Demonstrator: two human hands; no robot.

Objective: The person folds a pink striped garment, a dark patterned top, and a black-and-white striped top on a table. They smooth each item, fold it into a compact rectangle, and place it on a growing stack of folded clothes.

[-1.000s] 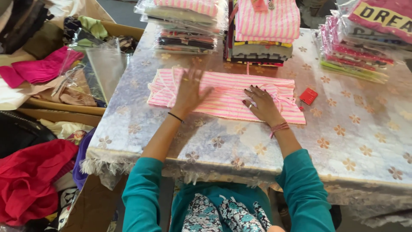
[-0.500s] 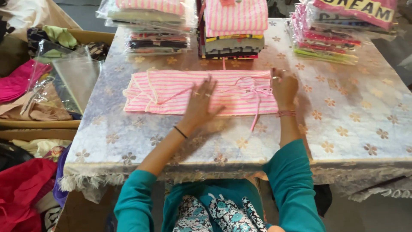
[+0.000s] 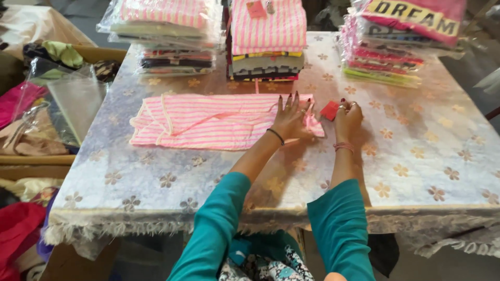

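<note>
Two hands worked at the right end of a pink striped garment [image 3: 219, 120] on the table [image 3: 416, 156].
Head view: the left hand [image 3: 290, 118] lay flat on the cloth, fingers spread; the right hand [image 3: 348, 117] pinched a small red tag [image 3: 329, 110] between its fingertips, just beside the left fingers.

There are two hands on the table [image 3: 427, 156]: one left hand [image 3: 291, 119] and one right hand [image 3: 348, 120]. One pink striped cloth [image 3: 208, 120] lies flat. One small red tag [image 3: 329, 110] sits beside it. Three piles of folded clothes [image 3: 268, 39] stand behind.
</note>
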